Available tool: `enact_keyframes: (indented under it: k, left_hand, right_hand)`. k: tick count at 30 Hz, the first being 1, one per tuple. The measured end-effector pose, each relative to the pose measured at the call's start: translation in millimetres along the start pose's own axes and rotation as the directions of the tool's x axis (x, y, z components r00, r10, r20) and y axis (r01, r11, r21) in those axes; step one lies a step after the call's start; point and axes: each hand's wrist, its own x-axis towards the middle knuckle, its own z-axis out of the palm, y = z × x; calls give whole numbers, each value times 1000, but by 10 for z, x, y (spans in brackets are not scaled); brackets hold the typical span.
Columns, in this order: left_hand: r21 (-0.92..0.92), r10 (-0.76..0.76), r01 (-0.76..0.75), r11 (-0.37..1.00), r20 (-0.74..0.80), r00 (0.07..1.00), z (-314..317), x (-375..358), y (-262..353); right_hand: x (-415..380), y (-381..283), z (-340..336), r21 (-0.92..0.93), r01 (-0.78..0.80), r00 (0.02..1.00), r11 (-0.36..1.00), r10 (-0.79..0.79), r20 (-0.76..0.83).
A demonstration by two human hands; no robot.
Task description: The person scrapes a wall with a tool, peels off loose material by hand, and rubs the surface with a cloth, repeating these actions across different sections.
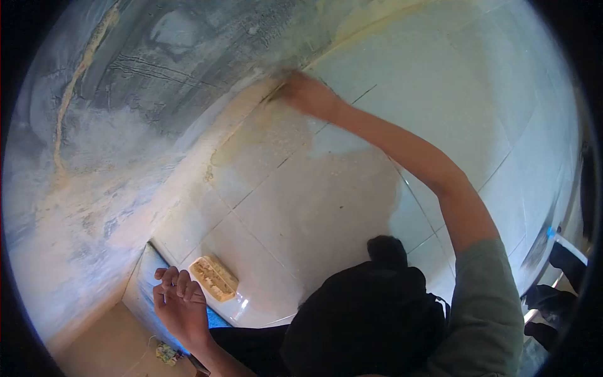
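My right hand [306,95] is stretched far out to the foot of the wall, where the wall meets the tiled floor. Motion smears its fingers, so I cannot make out whether it holds anything. My left hand [181,303] is raised at the lower left with loosely bent fingers and nothing visible in it. Beside it on the floor lies a shallow cream-coloured plastic tray [231,294] with pale crumbly residue inside. The grey and white wall [157,81] is streaked and stained, with a yellowish strip along its base.
Pale floor tiles [295,213] spread in front of me, with uneven wet-looking patches. A blue edge [217,320] runs by the doorway at lower left, with a small crumpled thing [167,354] beyond it. My dark-clothed knee [364,314] fills the bottom middle. Dark items [553,298] lie far right.
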Motion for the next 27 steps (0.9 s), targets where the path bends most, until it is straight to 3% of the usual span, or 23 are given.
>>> enact_keyframes:
  k: [1,3,4,5,6,7,9,11,14,16,17,19,20,22,23,24,26,27]
  left_hand:
    - [-19,9,-9,1000,5,1000,8,-17,12]
    - [-22,15,-14,1000,59,998,-27,-93,55]
    - [26,49,-51,998,62,997,-21,-119,57]
    - [79,82,-87,993,67,994,-14,-143,59]
    - [81,87,-93,992,65,994,-16,-195,53]
    - [76,60,-64,995,63,996,-14,-255,57]
    - [74,47,-52,996,65,997,-5,-413,93]
    - [109,141,-134,985,-56,988,-18,-619,150]
    - [248,226,-221,943,10,974,-163,-822,343]
    - [374,250,-256,891,66,966,-122,-790,375]
    - [355,249,-261,898,79,965,-110,-777,361]
    - [402,273,-223,888,-71,959,269,-614,147]
    - [425,279,-193,884,-149,949,498,-541,-21]
    - [433,62,-24,901,-74,995,687,-407,-234]
    - [563,-99,58,825,42,994,705,-327,-301]
    - [616,-155,77,784,75,985,672,-233,-409]
    - [543,-252,180,820,60,966,573,-102,-562]
    - [517,-301,236,823,45,952,492,-65,-611]
  right_hand:
    - [6,-10,-20,3,4,1000,1000,-4,-9]
    - [-41,-96,-82,72,-219,975,973,221,-26]
    - [-70,-215,-60,68,-211,977,975,213,-28]
    - [-101,-411,-3,-39,23,996,999,-20,85]
    - [-117,-536,41,-109,266,947,958,-238,216]
    - [-114,-483,66,-102,264,948,959,-238,210]
    - [-52,-179,45,-192,-61,970,979,104,222]
    - [-182,164,-232,-174,-240,969,955,247,20]
    - [-423,226,-563,-72,-245,969,967,245,-20]
    - [-447,210,-869,192,-432,882,881,458,-117]
    - [-387,275,-949,172,-423,886,890,446,-126]
    - [-183,442,-1152,460,-633,580,623,775,-253]
    - [-33,547,-1331,439,-625,587,645,759,-281]
    - [262,729,-1747,742,-650,236,165,972,-10]
    - [309,773,-1910,741,-644,244,192,969,-39]
    - [329,833,-2066,769,-593,279,239,957,-83]
    - [406,917,-2366,788,-530,322,314,934,-155]
    - [424,927,-2483,916,-370,323,152,946,-26]
